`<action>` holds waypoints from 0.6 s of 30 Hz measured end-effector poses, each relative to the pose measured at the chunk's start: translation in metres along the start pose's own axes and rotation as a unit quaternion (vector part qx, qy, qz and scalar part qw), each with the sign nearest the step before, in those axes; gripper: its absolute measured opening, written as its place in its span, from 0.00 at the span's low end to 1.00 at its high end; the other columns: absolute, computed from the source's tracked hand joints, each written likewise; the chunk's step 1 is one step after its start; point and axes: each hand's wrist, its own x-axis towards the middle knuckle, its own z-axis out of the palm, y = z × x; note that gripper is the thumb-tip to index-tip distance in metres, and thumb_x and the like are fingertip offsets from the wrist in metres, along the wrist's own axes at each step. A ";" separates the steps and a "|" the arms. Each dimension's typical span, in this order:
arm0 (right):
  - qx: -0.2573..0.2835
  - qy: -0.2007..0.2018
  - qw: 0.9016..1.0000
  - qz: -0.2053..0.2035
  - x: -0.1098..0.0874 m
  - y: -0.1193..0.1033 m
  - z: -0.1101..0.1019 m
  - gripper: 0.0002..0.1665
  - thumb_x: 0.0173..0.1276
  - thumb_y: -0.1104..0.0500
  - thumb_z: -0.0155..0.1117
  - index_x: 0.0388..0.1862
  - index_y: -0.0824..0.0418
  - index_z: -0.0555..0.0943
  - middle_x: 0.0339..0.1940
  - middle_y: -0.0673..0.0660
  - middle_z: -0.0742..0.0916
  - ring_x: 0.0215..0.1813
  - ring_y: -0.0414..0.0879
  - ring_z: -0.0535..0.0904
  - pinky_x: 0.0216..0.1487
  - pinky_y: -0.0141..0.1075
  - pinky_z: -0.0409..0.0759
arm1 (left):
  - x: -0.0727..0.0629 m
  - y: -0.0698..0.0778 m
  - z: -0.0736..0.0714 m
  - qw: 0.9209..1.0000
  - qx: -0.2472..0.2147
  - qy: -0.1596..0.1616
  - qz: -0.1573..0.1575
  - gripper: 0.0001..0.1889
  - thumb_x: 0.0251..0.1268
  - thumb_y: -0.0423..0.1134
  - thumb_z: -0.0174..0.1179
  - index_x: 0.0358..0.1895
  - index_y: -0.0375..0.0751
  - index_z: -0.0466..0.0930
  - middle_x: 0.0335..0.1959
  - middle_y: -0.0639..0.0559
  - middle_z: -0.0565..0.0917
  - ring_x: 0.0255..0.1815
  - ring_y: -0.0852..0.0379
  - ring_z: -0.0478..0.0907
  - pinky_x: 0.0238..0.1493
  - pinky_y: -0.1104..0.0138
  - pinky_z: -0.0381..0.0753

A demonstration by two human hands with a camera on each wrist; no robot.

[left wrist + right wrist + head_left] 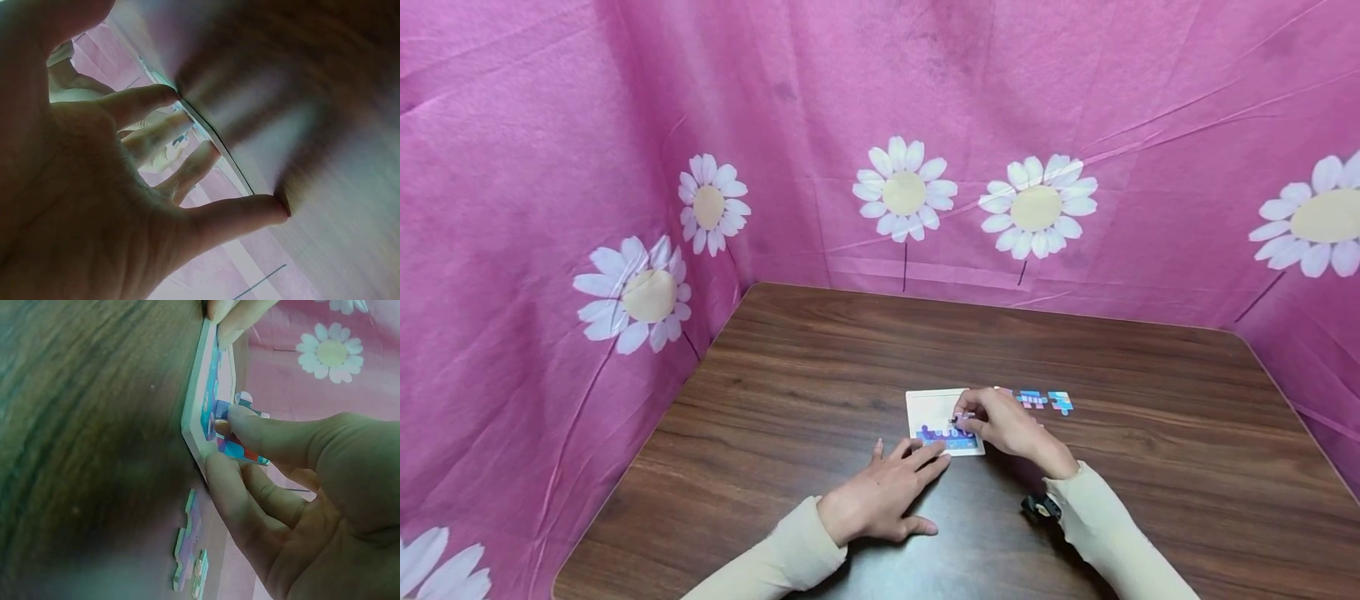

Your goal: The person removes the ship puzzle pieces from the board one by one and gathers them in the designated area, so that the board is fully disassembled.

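On the brown table (820,358) before me, a person's right hand (1011,425) pinches a puzzle piece (964,416), its picture hard to make out, above a partly filled white tray (928,407). The left hand (889,493), fingers spread, touches the tray's near edge. Loose pieces (1032,399) lie beyond.

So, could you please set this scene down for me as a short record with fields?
Left hand: left hand, fingers spread, some fingertips touching the tray's near edge
Right hand: right hand, pinching a puzzle piece over the tray
Tray: white puzzle tray, partly filled, blue and purple along its near side
Loose pieces: several puzzle pieces right of the tray
Surface: brown wood-grain table
Backdrop: pink cloth with white daisies
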 end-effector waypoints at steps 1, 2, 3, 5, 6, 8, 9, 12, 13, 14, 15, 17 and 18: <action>0.004 0.001 1.000 0.004 0.000 0.000 0.000 0.06 0.72 0.66 0.68 0.35 0.56 0.84 0.30 0.49 0.89 0.28 0.35 0.76 0.32 0.29 0.74 | 0.000 0.000 0.000 1.000 0.000 0.000 0.000 0.46 0.67 0.67 0.63 0.83 0.53 0.59 0.86 0.58 0.57 0.81 0.52 0.60 0.64 0.33 0.76; 0.005 0.001 1.000 0.007 0.000 -0.001 0.000 0.06 0.72 0.65 0.68 0.35 0.55 0.84 0.31 0.49 0.89 0.29 0.35 0.77 0.31 0.30 0.75 | 0.000 0.000 0.000 1.000 0.000 0.000 -0.001 0.46 0.67 0.67 0.63 0.83 0.53 0.59 0.86 0.58 0.58 0.81 0.52 0.60 0.64 0.33 0.76; 0.007 0.002 1.000 0.011 0.000 -0.001 0.000 0.06 0.73 0.65 0.67 0.35 0.55 0.84 0.32 0.50 0.90 0.28 0.36 0.77 0.31 0.30 0.75 | 0.000 0.000 0.000 1.000 0.001 0.000 -0.001 0.46 0.67 0.67 0.63 0.83 0.53 0.59 0.86 0.58 0.58 0.81 0.52 0.60 0.64 0.33 0.76; 0.006 0.002 1.000 0.017 0.000 -0.002 -0.001 0.05 0.74 0.63 0.67 0.36 0.55 0.84 0.35 0.51 0.91 0.31 0.37 0.80 0.33 0.32 0.76 | 0.000 0.001 0.000 1.000 0.004 0.002 0.001 0.46 0.66 0.67 0.63 0.83 0.53 0.59 0.85 0.58 0.58 0.81 0.52 0.61 0.64 0.33 0.76; 0.006 0.002 1.000 0.020 0.001 -0.002 -0.001 0.04 0.74 0.63 0.66 0.37 0.55 0.84 0.36 0.51 0.91 0.31 0.38 0.80 0.32 0.33 0.77 | 0.000 0.001 0.000 1.000 0.005 0.003 0.001 0.46 0.66 0.67 0.63 0.83 0.53 0.59 0.85 0.58 0.58 0.80 0.52 0.61 0.64 0.33 0.76; -0.005 0.006 1.000 0.021 0.001 -0.002 -0.002 0.04 0.75 0.61 0.66 0.38 0.54 0.84 0.37 0.50 0.92 0.35 0.38 0.80 0.37 0.34 0.77 | 0.001 0.001 -0.001 1.000 0.008 0.004 0.002 0.46 0.66 0.67 0.63 0.83 0.53 0.59 0.85 0.58 0.58 0.80 0.52 0.61 0.64 0.33 0.77; -0.009 0.008 1.000 0.022 0.000 -0.003 -0.002 0.03 0.75 0.61 0.66 0.39 0.54 0.85 0.37 0.49 0.91 0.35 0.37 0.80 0.39 0.34 0.76 | 0.001 0.001 -0.001 1.000 0.008 0.004 0.002 0.46 0.66 0.67 0.63 0.83 0.53 0.59 0.85 0.58 0.58 0.80 0.52 0.61 0.64 0.33 0.76; -0.002 0.019 0.999 0.026 -0.001 -0.004 -0.003 0.02 0.76 0.61 0.65 0.41 0.56 0.85 0.35 0.48 0.89 0.33 0.38 0.77 0.36 0.33 0.75 | 0.002 0.001 -0.001 1.000 0.007 0.003 0.002 0.46 0.67 0.67 0.63 0.83 0.53 0.59 0.85 0.58 0.58 0.81 0.52 0.60 0.64 0.33 0.76; 0.000 0.026 0.999 0.024 -0.002 -0.004 -0.003 0.03 0.76 0.61 0.65 0.42 0.56 0.85 0.34 0.48 0.89 0.33 0.37 0.77 0.37 0.32 0.74 | 0.002 0.001 -0.001 1.000 0.006 0.003 0.001 0.46 0.67 0.67 0.63 0.83 0.53 0.59 0.85 0.58 0.58 0.81 0.52 0.60 0.65 0.33 0.76; 0.008 0.031 0.999 0.026 -0.003 -0.004 -0.003 0.03 0.76 0.61 0.65 0.43 0.57 0.85 0.34 0.49 0.88 0.32 0.38 0.76 0.35 0.31 0.74 | 0.001 0.001 -0.001 1.000 0.004 0.001 0.001 0.46 0.67 0.67 0.63 0.83 0.53 0.58 0.86 0.58 0.58 0.81 0.52 0.60 0.65 0.33 0.76; 0.020 0.035 0.999 0.029 -0.004 -0.003 -0.003 0.04 0.76 0.62 0.65 0.44 0.58 0.85 0.35 0.50 0.88 0.32 0.39 0.77 0.33 0.30 0.76 | 0.001 0.001 -0.001 1.000 0.003 0.000 -0.001 0.46 0.67 0.67 0.63 0.83 0.53 0.58 0.86 0.58 0.57 0.81 0.52 0.60 0.65 0.33 0.75; 0.049 0.041 0.997 0.037 -0.006 -0.002 -0.003 0.06 0.77 0.63 0.63 0.47 0.61 0.86 0.36 0.55 0.88 0.32 0.41 0.80 0.30 0.30 0.80 | 0.000 0.002 -0.001 1.000 0.003 -0.003 -0.002 0.46 0.67 0.67 0.63 0.83 0.54 0.58 0.86 0.58 0.57 0.81 0.52 0.60 0.65 0.33 0.76; 0.060 0.046 0.996 0.043 -0.007 -0.002 -0.003 0.08 0.78 0.64 0.61 0.50 0.63 0.86 0.37 0.57 0.89 0.32 0.42 0.81 0.29 0.30 0.82 | 0.000 0.002 -0.001 1.000 0.003 -0.005 -0.003 0.46 0.67 0.67 0.63 0.83 0.54 0.58 0.86 0.58 0.57 0.81 0.52 0.60 0.65 0.33 0.76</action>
